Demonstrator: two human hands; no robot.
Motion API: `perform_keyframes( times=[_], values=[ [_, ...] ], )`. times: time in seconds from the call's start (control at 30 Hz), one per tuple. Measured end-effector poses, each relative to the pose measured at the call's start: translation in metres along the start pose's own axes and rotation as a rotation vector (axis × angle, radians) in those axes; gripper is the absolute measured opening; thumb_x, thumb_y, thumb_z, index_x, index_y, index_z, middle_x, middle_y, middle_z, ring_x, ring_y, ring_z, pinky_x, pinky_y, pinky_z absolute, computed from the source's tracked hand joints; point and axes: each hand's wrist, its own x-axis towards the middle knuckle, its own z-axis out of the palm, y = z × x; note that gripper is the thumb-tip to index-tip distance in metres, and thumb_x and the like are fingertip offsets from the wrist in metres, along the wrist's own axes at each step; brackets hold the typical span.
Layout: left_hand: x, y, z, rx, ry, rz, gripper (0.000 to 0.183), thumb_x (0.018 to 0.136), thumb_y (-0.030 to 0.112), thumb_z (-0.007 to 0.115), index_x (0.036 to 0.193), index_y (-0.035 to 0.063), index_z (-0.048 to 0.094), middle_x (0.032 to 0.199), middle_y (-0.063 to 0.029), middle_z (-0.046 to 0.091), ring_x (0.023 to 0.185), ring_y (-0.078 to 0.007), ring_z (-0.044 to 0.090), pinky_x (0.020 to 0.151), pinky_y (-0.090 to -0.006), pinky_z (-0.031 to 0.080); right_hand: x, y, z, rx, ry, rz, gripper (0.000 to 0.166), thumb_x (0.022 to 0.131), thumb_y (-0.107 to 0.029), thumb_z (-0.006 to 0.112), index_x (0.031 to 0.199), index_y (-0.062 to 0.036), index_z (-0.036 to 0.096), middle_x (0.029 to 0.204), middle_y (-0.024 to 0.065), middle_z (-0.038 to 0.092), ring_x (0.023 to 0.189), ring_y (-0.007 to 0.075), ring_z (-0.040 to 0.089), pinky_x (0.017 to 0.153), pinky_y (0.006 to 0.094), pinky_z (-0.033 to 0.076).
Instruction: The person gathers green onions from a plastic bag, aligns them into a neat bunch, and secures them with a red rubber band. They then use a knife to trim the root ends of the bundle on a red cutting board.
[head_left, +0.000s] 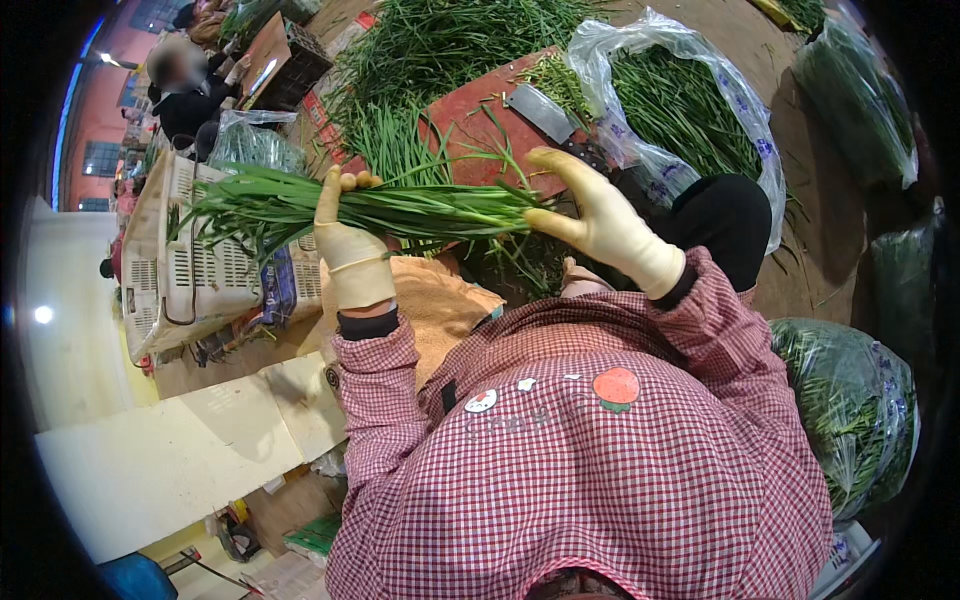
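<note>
A bunch of garlic chives (420, 206) lies level across my gloved left hand (351, 244), which grips it near the middle, thumb in front. The leafy tips spread to the left, and the pale stem ends point right. My right hand (600, 214), also in a cream glove, is at the stem ends with thumb and fingers spread apart; light contact with the stems cannot be made out. Beyond the bunch, a red cutting board (480, 105) carries loose chives and cut stem pieces (559, 82). A cleaver (541, 112) rests on it, its dark handle towards my right hand.
A large heap of chives (450, 45) lies beyond the board. An open plastic bag (652, 34) of chives stands at the right, with filled bags (847, 412) further round. To the left are a white plastic crate (150, 292) and a stool-like orange cloth cover (420, 307). Another person (180, 112) sits far left.
</note>
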Motion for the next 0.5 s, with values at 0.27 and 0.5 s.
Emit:
perform_keyframes(
  times=[0.27, 0.5],
  values=[
    [0.007, 0.03, -0.019, -0.039, -0.384, -0.047, 0.011, 0.097, 0.014, 0.063, 0.107, 0.0078, 0.062, 0.082, -0.0014, 0.055, 0.084, -0.0185, 0.056, 0.084, -0.0374, 0.051, -0.023, 0.047, -0.018, -0.652, -0.46, 0.239, 0.031, 0.083, -0.032, 0.07, 0.095, -0.0033, 0.069, 0.092, 0.017, 0.069, 0.089, 0.0373, 0.067, 0.079, 0.0466, 0.054],
    [-0.004, 0.009, 0.005, -0.206, -0.688, -0.17, 0.013, 0.1, 0.015, 0.058, 0.111, 0.0076, 0.062, 0.083, -0.0006, 0.047, 0.083, -0.017, 0.047, 0.085, -0.0347, 0.042, 0.015, 0.023, 0.018, -0.008, -0.182, 0.323, 0.044, 0.092, -0.041, 0.067, 0.111, -0.0011, 0.068, 0.1, 0.0214, 0.071, 0.095, 0.0383, 0.068, 0.084, 0.043, 0.054]
  ],
)
